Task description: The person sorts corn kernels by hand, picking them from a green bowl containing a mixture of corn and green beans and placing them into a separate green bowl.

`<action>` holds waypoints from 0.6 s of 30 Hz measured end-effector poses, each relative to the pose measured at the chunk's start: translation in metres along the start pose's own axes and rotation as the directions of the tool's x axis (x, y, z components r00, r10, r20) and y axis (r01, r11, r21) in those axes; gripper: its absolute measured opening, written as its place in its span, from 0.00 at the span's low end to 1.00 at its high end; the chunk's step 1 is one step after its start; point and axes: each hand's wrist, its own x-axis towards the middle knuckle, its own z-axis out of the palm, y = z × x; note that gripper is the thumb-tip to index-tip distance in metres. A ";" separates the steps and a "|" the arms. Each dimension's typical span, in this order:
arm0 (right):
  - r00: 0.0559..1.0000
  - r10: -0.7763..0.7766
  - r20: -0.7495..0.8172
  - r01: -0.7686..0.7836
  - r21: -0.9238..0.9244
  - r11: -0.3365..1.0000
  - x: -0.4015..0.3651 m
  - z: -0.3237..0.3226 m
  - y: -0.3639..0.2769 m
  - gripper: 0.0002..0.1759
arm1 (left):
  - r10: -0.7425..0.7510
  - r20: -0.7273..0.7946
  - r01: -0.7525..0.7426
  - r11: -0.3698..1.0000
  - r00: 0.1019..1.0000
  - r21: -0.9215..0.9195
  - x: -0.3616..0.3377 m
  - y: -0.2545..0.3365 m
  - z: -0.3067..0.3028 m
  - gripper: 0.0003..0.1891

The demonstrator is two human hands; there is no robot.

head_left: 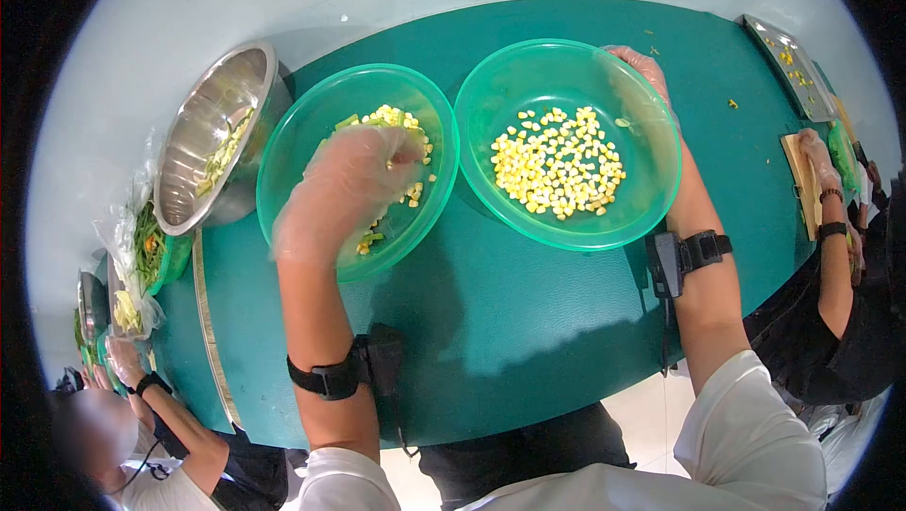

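Observation:
My left hand (354, 181), in a clear plastic glove, reaches into the left green plastic bowl (283, 148). Its fingers are curled together over yellow corn kernels (392, 117) mixed with pale green chopped pieces. What lies inside the fingers is mostly hidden. My right hand (645, 72), also gloved, grips the far right rim of the right green bowl (651, 185), its fingers partly hidden behind the wall. A loose layer of corn kernels (557, 162) covers that bowl's bottom. The two bowls stand side by side, their rims almost touching.
Left of the bowls, a tilted steel bowl (179, 167) holds some chopped pieces. Beyond it are a plastic bag (123, 228) and green vegetables (148, 245). A metal tray (802, 86) with yellow bits sits at far right. Other people work at both ends of the green table (528, 322).

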 end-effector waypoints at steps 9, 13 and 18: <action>0.995 -0.016 0.102 -0.005 0.196 0.980 0.029 -0.025 0.033 0.13 | -0.015 0.100 -0.007 0.978 0.995 0.211 0.003 -0.006 0.023 0.14; 0.978 -0.194 0.077 0.201 -0.102 0.974 0.022 -0.020 0.025 0.09 | -0.048 0.040 0.043 0.992 0.998 0.116 0.001 -0.002 0.023 0.11; 0.964 -0.252 0.084 0.266 -0.272 0.925 0.027 -0.031 0.033 0.10 | -0.190 0.085 0.168 0.962 0.978 0.214 0.005 0.015 0.016 0.10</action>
